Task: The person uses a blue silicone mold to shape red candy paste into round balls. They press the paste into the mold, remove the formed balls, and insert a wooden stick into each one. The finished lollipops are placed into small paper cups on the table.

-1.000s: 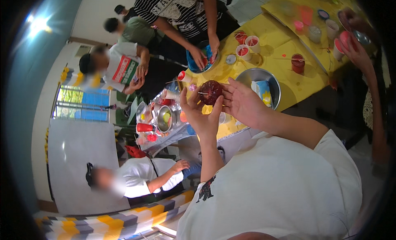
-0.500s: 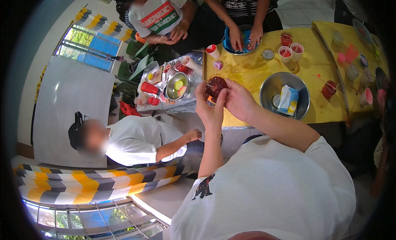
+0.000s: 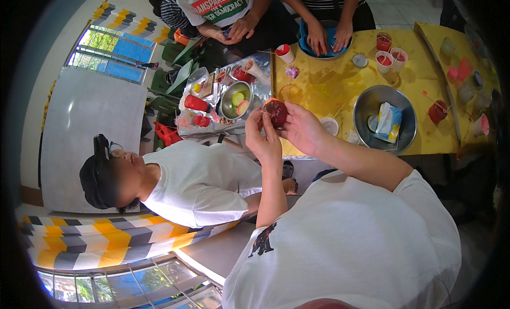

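A round, glossy, dark red candle (image 3: 276, 113) with a pale strand at its left side is held up over the near edge of the yellow table. My right hand (image 3: 304, 129) cups it from the right, fingers curled behind it. The fingers of my left hand (image 3: 264, 139) pinch together at the candle's left side, by the strand. A bit of orange shows at its upper left. A clear cup (image 3: 329, 127) stands on the table just right of my right hand. The candle's underside is hidden by my fingers.
A steel bowl (image 3: 408, 133) holding a white, blue and yellow packet (image 3: 389, 122) stands right. Red-filled cups (image 3: 383, 59) with sticks are behind it. Across, a person's hands (image 3: 317, 40) are in a blue basin (image 3: 345, 43). A foil-covered table (image 3: 212, 91) and a white-shirted person (image 3: 196, 176) are left.
My left fingertips have moved from around the candle to a pinch at its left side; the candle has turned slightly. The person on the left has leaned closer, lowering an arm. The view has shifted.
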Available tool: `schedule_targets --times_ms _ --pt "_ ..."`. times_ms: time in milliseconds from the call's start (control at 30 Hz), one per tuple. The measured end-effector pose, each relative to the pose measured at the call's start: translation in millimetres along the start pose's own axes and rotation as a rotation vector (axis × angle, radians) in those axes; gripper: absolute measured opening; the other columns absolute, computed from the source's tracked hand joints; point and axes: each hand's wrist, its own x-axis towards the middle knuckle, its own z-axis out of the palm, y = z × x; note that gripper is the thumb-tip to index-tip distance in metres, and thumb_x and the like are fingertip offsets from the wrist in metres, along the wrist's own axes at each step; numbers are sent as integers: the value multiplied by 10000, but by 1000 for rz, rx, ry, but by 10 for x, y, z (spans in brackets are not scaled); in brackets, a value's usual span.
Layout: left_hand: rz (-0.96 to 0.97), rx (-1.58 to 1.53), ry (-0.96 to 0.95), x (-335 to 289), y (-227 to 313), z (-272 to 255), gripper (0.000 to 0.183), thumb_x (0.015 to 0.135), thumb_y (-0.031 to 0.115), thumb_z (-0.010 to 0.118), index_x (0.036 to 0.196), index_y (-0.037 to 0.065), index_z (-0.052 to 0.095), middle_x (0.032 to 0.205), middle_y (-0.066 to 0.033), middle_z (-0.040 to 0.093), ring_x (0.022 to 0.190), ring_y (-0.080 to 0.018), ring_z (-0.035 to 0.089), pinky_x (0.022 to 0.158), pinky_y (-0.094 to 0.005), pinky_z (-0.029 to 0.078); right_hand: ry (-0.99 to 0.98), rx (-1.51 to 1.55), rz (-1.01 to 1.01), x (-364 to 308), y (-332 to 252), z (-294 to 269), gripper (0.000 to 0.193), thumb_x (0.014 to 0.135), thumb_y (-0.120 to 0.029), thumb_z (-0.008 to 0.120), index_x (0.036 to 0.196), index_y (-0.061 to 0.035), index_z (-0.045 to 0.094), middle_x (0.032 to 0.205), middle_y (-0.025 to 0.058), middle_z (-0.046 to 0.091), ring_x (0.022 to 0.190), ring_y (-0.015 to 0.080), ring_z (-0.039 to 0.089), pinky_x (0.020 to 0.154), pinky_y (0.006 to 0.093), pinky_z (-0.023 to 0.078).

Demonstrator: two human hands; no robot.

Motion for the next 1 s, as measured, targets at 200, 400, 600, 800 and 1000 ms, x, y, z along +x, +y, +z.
schedule_targets --times_ms 200,400,600,800,1000 --pt "-42 27 9 12 6 -85 107 926 36 589 1005 -33 611 1012 -120 653 847 -160 637 765 -280 527 34 0 -15 45 88 53 300 1007 -335 431 1158 -98 536 1137 62 603 1064 195 566 955 410 438" --pt "38 58 37 2 -91 -115 129 946 89 596 1016 -17 619 872 -53 666 771 -63 599 691 -217 498 44 -7 -10 35 138 80 342 1009 -336 418 1195 -69 522 1155 69 597 1078 202 560 978 407 425" --pt "-56 23 18 -23 -45 -156 129 930 51 592 1023 -34 618 1018 -119 665 830 -150 633 763 -278 523 23 -6 7 25 160 60 398 998 -343 439 1284 -71 493 1223 71 561 1119 199 541 998 382 423" --pt "-104 -12 3 -45 -15 -172 190 921 70 613 1076 -40 611 1053 -126 660 897 -165 639 801 -289 519 38 -14 4 -6 167 82 397 995 -344 446 1276 -69 498 1207 72 572 1106 202 550 994 378 426" --pt "64 -3 -159 -70 138 -237 574 823 65 731 1302 -21 425 1251 -148 560 1083 -196 588 944 -318 474 -29 -17 -35 -51 118 87 289 1010 -324 411 1163 -111 533 1124 40 596 1041 165 561 948 386 438"
